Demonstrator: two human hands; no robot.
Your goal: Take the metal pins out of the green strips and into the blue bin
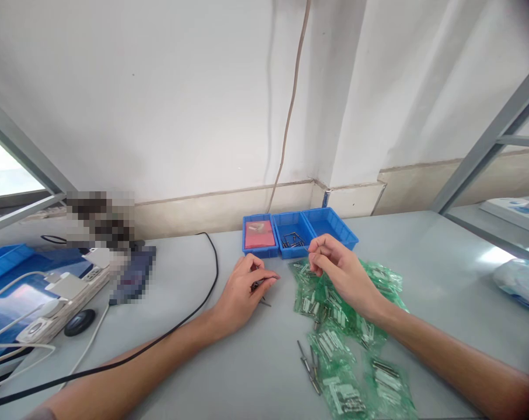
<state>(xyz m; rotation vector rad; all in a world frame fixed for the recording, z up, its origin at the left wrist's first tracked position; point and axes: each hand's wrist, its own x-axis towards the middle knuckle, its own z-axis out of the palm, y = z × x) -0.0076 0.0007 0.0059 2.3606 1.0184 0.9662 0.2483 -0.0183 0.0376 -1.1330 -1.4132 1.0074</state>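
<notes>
My left hand (242, 289) is closed over several thin metal rods (264, 301), whose ends stick out below the fingers; thumb and index finger meet at the tips. Above the green bags, my right hand (334, 265) pinches something slim, of which a thin rod-like end shows at the fingertips; the rest is hidden. Green bubble-wrap bags (334, 344) filled with metal rods lie below and around the right hand. Loose metal rods (308, 367) rest on the table left of the bags. More dark rods (293, 239) are in the middle blue bin (286, 219).
Against the wall, a blue bin (260, 252) with a red sheet (259, 236) and another blue bin (328, 221) flank the middle one. A black cable (181, 326) crosses the grey table (194, 373) over my left forearm. Power strips (58, 297) stand at left.
</notes>
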